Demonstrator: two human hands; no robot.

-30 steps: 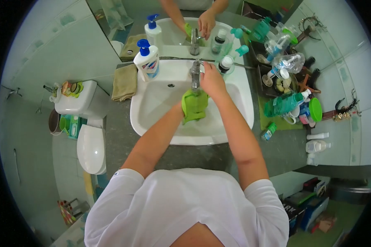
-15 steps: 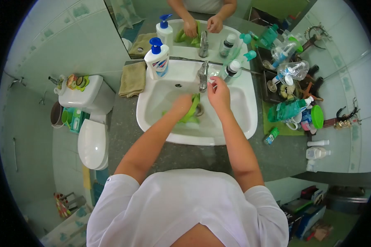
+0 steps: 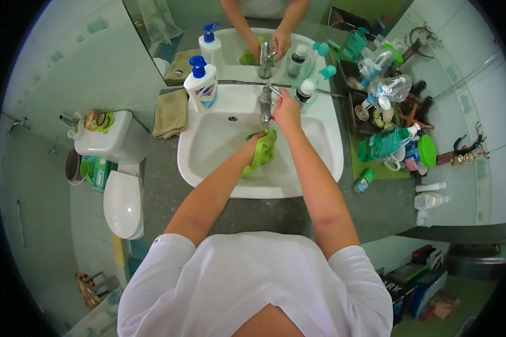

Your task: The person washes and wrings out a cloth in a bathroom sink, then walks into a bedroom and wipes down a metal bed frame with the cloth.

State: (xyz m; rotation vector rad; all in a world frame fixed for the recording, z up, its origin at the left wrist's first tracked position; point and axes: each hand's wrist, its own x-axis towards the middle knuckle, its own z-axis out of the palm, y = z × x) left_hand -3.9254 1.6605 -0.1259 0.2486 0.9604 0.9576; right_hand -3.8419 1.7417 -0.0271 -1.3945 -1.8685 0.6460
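A bright green cloth (image 3: 266, 148) is bunched up in my left hand (image 3: 252, 148), low over the basin of the white sink (image 3: 205, 178). The fingers of that hand are partly covered by the cloth. At the back of the sink, my right hand (image 3: 287, 114) grips the handle of the chrome faucet (image 3: 265, 106), its fingers closed around the lever. Just right of this hand stands a dark bottle with a white cap (image 3: 306, 89).
Left of the faucet stands a white pump bottle with a blue top (image 3: 201, 87), beside a folded tan towel (image 3: 170, 114). Bottles, cups and a green mouthwash bottle (image 3: 383, 145) crowd the counter's right side. A small green bottle (image 3: 364, 181) lies nearer. A mirror (image 3: 236, 50) backs the sink.
My right hand has moved from beside the faucet onto its handle. The green cloth, spread low in the basin before, is now gathered up in my left hand. The view has shifted slightly.
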